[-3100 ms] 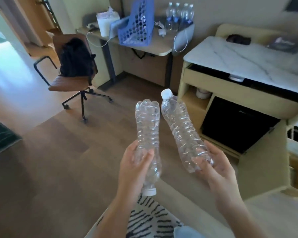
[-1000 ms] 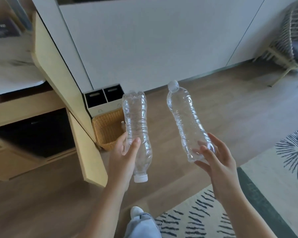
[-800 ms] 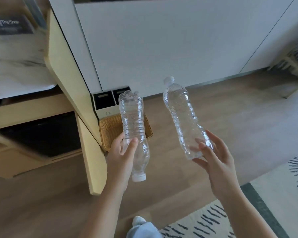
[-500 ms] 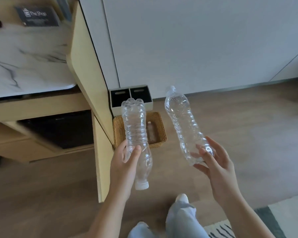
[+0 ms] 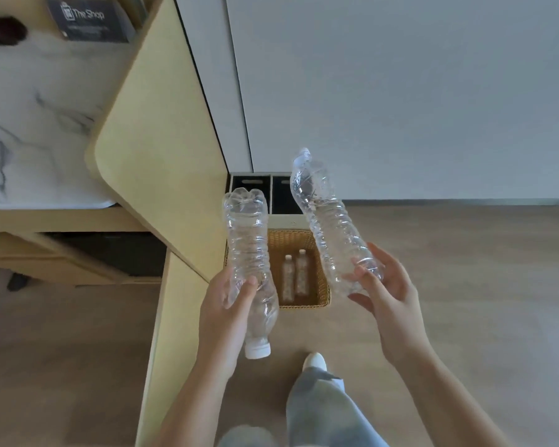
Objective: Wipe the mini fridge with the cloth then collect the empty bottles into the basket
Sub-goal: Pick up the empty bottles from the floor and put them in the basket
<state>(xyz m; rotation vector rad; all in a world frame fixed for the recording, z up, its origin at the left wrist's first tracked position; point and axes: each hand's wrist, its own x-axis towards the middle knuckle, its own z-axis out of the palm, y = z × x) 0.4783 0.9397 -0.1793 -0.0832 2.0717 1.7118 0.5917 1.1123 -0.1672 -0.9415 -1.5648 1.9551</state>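
Observation:
My left hand [image 5: 225, 312] grips a clear empty bottle [image 5: 247, 250] turned upside down, its white cap pointing at the floor. My right hand [image 5: 389, 300] holds a second clear empty bottle [image 5: 326, 224] by its base, cap up and leaning left. Both bottles hang above a woven basket [image 5: 321, 285] that stands on the wooden floor. Two small bottles [image 5: 295, 274] lie inside the basket. The black mini fridge [image 5: 117, 254] sits in the cabinet at the left, partly hidden by the cabinet's side panel.
A pale yellow cabinet panel [image 5: 162, 156] juts out just left of the basket. A marble top [image 5: 36, 124] carries a dark card. A white two-slot bin [image 5: 268, 191] stands behind the basket against the white wall. My foot [image 5: 313, 362] is on the floor below.
I have turned from the desk side of the room and walked up to the basket. It has shifted from the left of the bottles to directly under them. Both hands keep their bottles.

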